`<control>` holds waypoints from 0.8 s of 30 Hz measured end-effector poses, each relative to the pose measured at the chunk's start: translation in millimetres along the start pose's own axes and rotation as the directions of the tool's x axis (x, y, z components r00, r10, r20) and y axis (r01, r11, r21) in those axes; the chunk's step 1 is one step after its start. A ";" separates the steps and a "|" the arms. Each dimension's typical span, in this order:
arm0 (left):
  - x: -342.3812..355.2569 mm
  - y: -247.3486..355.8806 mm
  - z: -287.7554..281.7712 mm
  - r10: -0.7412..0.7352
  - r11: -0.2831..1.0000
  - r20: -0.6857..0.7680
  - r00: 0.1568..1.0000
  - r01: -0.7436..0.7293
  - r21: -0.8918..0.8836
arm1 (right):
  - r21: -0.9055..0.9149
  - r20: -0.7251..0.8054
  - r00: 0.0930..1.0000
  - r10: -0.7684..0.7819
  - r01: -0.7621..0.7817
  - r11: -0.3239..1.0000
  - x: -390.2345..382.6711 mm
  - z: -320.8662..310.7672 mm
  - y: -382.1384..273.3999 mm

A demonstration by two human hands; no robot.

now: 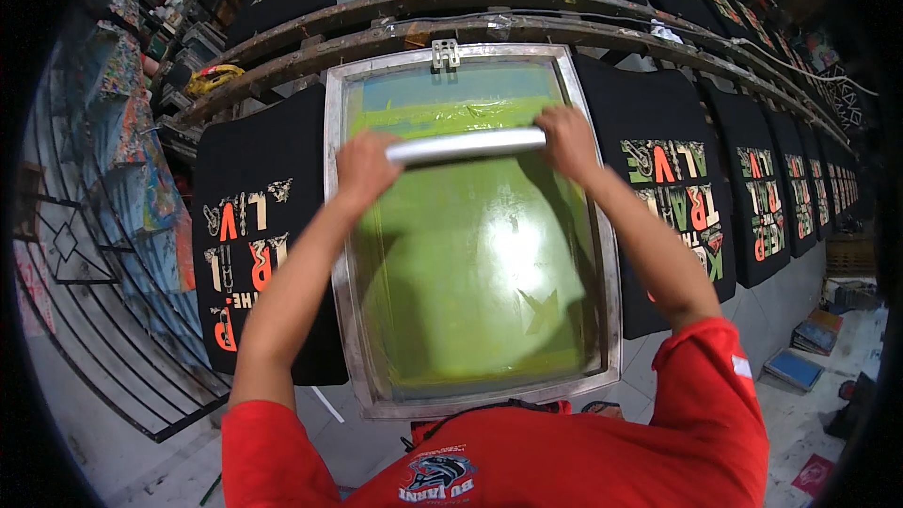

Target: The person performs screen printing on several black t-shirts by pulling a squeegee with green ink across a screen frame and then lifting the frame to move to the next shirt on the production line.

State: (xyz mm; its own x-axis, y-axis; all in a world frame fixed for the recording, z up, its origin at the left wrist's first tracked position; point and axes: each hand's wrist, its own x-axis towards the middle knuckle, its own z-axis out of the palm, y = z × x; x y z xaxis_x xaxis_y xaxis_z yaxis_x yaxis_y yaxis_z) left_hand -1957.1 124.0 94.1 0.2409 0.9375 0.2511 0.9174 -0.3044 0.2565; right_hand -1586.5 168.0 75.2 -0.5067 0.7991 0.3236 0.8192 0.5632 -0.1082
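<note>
A screen printing frame [340, 320] with a pale metal border lies in front of me, its mesh [442, 263] coated yellow-green and shining under the light. Across the upper part of the mesh runs a silver-handled squeegee [467, 145]. My left hand [367, 167] is closed round its left end, and my right hand [568, 141] grips the right end. Whatever edge the squeegee has below its handle is hidden from me. A metal hinge clamp [445, 55] sits at the middle of the frame's far edge. What lies under the screen cannot be seen.
Black printed T-shirts lie at the left [254, 160] and right [649, 113] of the frame, with several more along the right. Behind the frame run long rails [527, 28], with more shirts beyond. A curved black metal grille [103, 320] stands at the left.
</note>
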 end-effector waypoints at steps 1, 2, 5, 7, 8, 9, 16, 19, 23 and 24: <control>33.3 -3.3 -18.2 -0.095 0.995 0.180 0.979 0.086 0.060 | -0.020 0.134 0.991 -0.002 0.004 1.000 31.2 -13.8 14.3; 59.2 -24.3 -28.9 -0.089 0.994 0.368 0.925 0.106 -0.028 | 0.042 0.306 0.952 0.011 -0.026 0.999 64.5 -19.9 18.3; 86.7 -36.7 -66.4 -0.001 0.990 0.476 0.879 0.069 -0.125 | 0.120 0.457 0.889 0.037 -0.103 0.987 102.5 -57.2 12.2; 59.9 -16.2 -78.0 -0.014 0.989 0.479 0.878 0.082 -0.120 | 0.099 0.423 0.906 -0.005 -0.041 0.994 70.9 -68.3 4.4; 34.9 2.8 -82.0 -0.045 0.988 0.498 0.866 0.111 -0.103 | 0.082 0.398 0.918 0.005 -0.041 0.996 37.0 -80.5 -5.0; -0.8 23.8 -89.1 -0.066 0.987 0.464 0.883 0.125 -0.098 | 0.027 0.453 0.891 0.028 -0.046 0.999 2.6 -89.1 -21.1; -293.5 127.2 -93.8 0.116 0.971 0.074 0.991 -0.097 -0.219 | 0.216 0.205 0.978 -0.048 0.003 0.976 -258.2 -142.1 -171.8; -355.0 150.2 -81.8 0.108 0.960 0.020 0.994 -0.099 -0.263 | 0.111 0.117 0.993 -0.023 0.010 0.994 -331.0 -133.4 -203.7; -393.8 144.4 -54.6 0.164 0.954 -0.033 0.986 -0.167 -0.250 | 0.123 0.081 0.996 0.028 -0.037 0.992 -354.7 -117.7 -218.2; -390.3 148.6 -57.7 0.181 0.956 0.002 0.984 -0.175 -0.236 | 0.109 0.098 0.995 -0.022 0.011 0.994 -354.9 -113.1 -213.6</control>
State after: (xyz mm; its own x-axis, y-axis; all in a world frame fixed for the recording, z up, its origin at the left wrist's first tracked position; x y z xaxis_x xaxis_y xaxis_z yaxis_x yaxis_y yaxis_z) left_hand -1933.0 -296.8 88.0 0.4034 0.8674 0.2914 0.7597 -0.4950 0.4217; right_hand -1551.3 -259.7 89.8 -0.5482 0.8036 0.2319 0.7795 0.5914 -0.2065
